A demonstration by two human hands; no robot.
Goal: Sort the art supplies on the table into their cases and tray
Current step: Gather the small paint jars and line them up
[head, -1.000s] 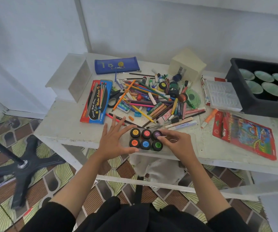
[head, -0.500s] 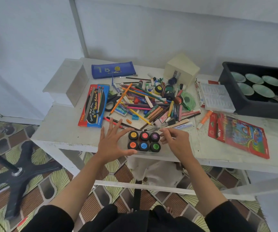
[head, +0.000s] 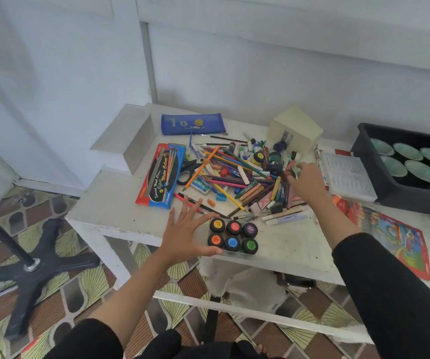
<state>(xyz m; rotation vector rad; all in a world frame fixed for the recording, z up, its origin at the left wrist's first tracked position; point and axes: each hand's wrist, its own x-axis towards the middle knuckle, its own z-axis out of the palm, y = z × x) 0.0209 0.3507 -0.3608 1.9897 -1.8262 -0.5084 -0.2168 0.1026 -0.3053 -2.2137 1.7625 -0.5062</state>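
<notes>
Over by the table's left edge there's a red-and-blue watercolour pencil box [head: 161, 176], with a blue pencil case [head: 193, 124] behind it at the back edge. The left hand [head: 183, 237] is at the front edge, fingers spread flat and straight, thumb against the left end of the clear tray [head: 230, 253] holding six paint pots [head: 233, 237]. Mid-table is the big messy pile of pencils, crayons and tubes [head: 234, 177]. The right hand [head: 305, 182] is down in the pile's right side, and it's too blurry to tell if it's gripping anything. A clear plastic case [head: 346, 177] sits just right of it, with a black tub [head: 400, 193] at the right edge.
</notes>
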